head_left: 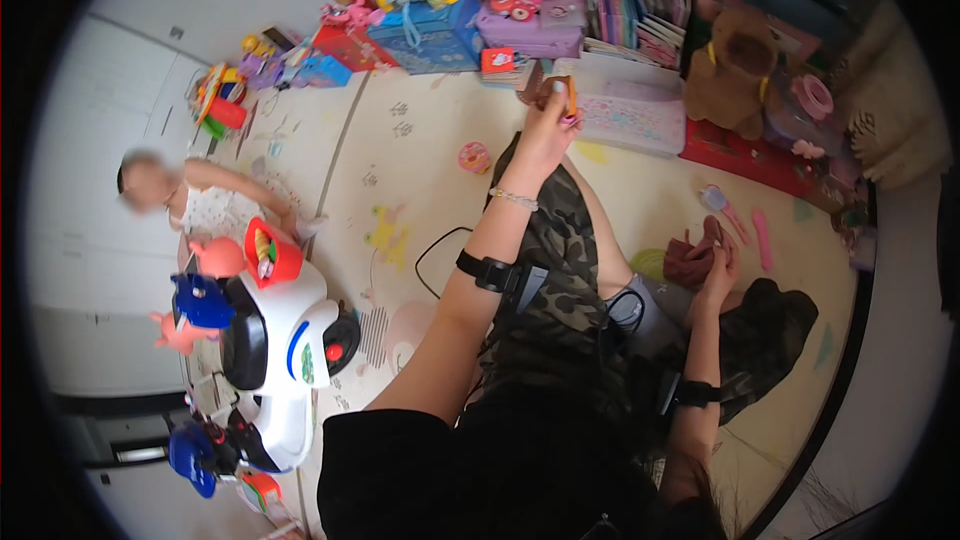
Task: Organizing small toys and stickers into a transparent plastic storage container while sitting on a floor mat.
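My left hand [550, 125] reaches forward over the mat, its fingers closed round a small orange thing [571, 98] whose kind I cannot make out. Something dark brown [532, 83] shows by the fingertips; I cannot tell whether it is held. Close to my right knee, my right hand [716, 278] pinches a crumpled mauve cloth [688, 260]. Beside that cloth lie a pale green round thing [650, 264], a pink-handled toy with a pale round head [722, 208] and a long pink strip-shaped thing [762, 238].
A child [225, 190] sits at the left behind a white ride-on toy [290, 340] with a red bucket [274, 252]. Along the far wall stand a blue box [430, 35], books [640, 10], a clear patterned box [630, 125] and a brown plush toy [735, 70]. A pink round toy [473, 157] lies on the mat.
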A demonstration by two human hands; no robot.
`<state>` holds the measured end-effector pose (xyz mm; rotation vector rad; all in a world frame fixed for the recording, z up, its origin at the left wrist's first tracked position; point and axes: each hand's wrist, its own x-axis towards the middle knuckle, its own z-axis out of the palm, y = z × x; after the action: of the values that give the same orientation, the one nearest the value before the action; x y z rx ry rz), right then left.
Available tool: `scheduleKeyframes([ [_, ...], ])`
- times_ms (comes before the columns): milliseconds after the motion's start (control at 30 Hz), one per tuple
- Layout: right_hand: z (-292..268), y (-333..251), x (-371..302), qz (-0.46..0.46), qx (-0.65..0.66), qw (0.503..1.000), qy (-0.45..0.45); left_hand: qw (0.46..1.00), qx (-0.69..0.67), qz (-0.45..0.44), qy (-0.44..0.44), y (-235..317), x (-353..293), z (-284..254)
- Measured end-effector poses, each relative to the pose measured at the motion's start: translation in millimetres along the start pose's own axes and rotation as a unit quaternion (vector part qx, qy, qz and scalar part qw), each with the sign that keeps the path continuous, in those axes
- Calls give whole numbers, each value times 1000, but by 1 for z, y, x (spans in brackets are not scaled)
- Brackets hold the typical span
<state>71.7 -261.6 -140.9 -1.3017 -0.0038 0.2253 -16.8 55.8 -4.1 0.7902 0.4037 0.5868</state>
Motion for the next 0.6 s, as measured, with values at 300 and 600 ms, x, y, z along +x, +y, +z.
scheduleKeyframes([
  [300, -2, 6, 0, -42, -63, 996, -53, 902, 407, 129, -56, -9, 16, 15],
  [600, 82, -119, -42, -112, 20, 984, -135, 869, 453, 19, -199, -57, -79, 81],
])
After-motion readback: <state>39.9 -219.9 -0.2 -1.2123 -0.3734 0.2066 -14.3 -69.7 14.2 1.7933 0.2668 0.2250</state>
